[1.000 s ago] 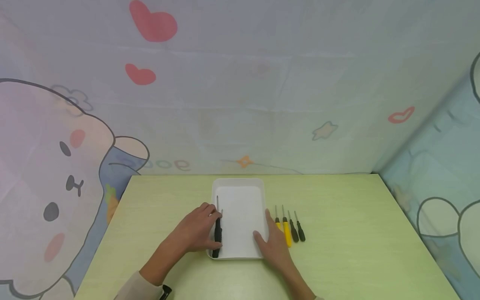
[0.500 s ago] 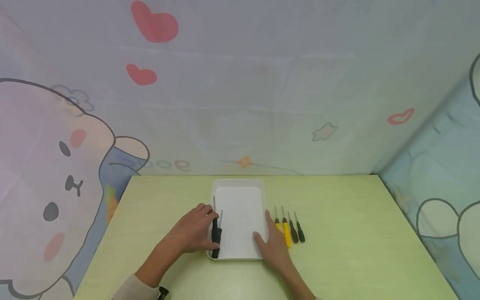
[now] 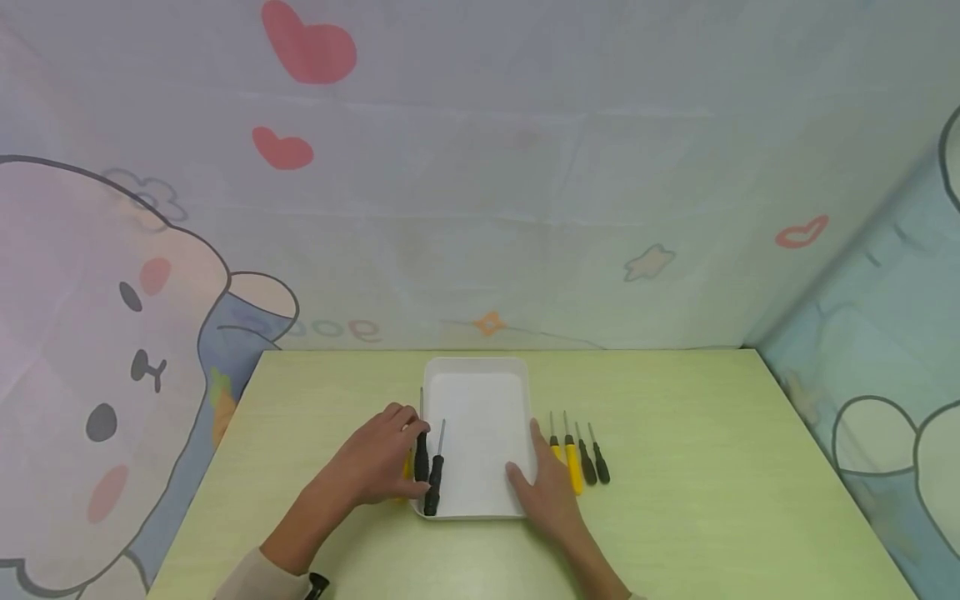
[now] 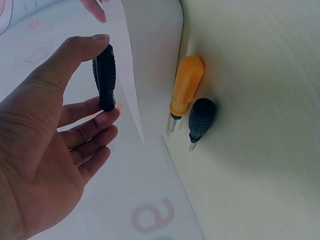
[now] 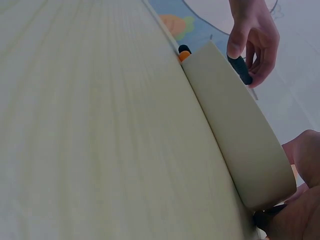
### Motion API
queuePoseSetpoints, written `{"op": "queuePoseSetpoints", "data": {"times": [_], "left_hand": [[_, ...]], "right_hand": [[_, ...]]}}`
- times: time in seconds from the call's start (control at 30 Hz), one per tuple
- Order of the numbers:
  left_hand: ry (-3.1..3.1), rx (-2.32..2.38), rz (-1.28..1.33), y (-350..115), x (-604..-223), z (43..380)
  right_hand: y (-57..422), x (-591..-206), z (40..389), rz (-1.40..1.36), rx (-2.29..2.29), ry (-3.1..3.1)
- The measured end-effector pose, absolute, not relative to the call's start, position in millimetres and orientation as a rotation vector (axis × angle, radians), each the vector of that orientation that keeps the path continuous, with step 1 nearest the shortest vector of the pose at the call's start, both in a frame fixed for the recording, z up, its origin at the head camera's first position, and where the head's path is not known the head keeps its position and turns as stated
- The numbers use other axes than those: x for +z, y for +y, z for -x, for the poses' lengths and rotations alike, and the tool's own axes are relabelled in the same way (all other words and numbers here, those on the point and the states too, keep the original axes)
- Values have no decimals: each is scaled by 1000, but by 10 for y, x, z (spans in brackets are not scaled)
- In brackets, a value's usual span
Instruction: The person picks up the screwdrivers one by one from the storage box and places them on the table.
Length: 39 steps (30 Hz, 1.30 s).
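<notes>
My left hand (image 3: 378,460) pinches the black handle of a screwdriver (image 3: 422,458) between thumb and fingertips, at the left rim of a white tray (image 3: 480,442). In the left wrist view that screwdriver (image 4: 105,77) is raised above the tray wall, its shaft out of sight. Inside the tray lies a second black-handled screwdriver (image 3: 433,486), near the left front corner. My right hand (image 3: 551,500) holds the tray's right side, thumb over the rim and fingers outside. On the table left of the tray lie a yellow-handled screwdriver (image 4: 187,82) and a black-handled one (image 4: 201,120).
To the right of the tray several screwdrivers lie in a row, with two yellow handles (image 3: 572,471) and two black handles (image 3: 602,467). A light green tabletop (image 3: 690,467) carries everything. A printed cloth backdrop (image 3: 480,208) rises behind the table.
My left hand has moved left with the pinched screwdriver, from inside the tray to its left rim. The other black screwdriver stays in the tray, now apart from it. My right hand keeps its place.
</notes>
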<state>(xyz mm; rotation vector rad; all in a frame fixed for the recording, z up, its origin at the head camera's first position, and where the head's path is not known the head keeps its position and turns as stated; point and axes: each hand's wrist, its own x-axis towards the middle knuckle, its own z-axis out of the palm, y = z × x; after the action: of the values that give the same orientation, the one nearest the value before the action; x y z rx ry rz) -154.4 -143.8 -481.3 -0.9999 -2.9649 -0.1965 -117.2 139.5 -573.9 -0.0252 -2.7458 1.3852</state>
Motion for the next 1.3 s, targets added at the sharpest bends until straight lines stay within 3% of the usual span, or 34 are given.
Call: {"op": "queuePoseSetpoints", "data": {"times": [1.3], "left_hand": [[-2991, -134, 896, -1813, -4749, 1553]], "right_hand": [[1399, -5739, 1175, -1, 1401, -2722]]}}
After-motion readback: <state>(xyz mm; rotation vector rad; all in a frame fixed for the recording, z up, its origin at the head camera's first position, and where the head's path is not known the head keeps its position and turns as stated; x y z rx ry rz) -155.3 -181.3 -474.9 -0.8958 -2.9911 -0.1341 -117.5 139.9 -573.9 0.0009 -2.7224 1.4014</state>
